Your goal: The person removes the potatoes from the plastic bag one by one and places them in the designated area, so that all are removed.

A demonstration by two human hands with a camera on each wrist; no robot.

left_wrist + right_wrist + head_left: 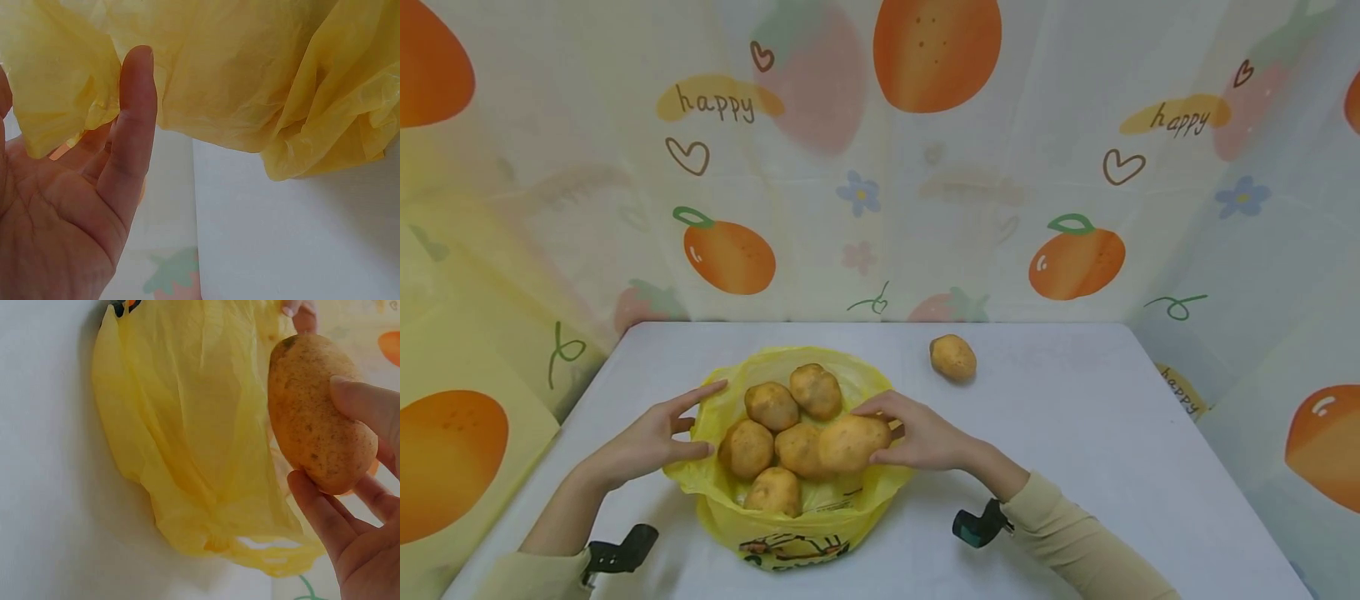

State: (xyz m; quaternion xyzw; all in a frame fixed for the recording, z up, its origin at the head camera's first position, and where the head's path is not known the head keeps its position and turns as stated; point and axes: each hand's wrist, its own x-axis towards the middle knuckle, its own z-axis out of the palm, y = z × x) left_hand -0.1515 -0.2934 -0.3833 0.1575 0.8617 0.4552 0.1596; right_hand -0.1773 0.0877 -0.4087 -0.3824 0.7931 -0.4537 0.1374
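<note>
A yellow plastic bag (715,500) stands on the table with its mouth spread wide and several potatoes (772,406) inside. My right hand (928,433) grips a larger, oblong potato (853,443) between thumb and fingers, over the right side of the bag's mouth. In the right wrist view this potato (315,412) shows brown specks and a dark end, with the bag behind it. At the bag's left rim, my left hand (643,437) has its thumb and forefinger extended against the plastic. Close up in the left wrist view, the bag's folds (219,75) hide some of its fingertips.
One more potato (953,358) lies on the white table (1060,417) near the back edge, right of the bag. A fruit-patterned curtain (925,208) hangs behind the table and along both sides. Black wrist cameras (625,550) sit on both forearms.
</note>
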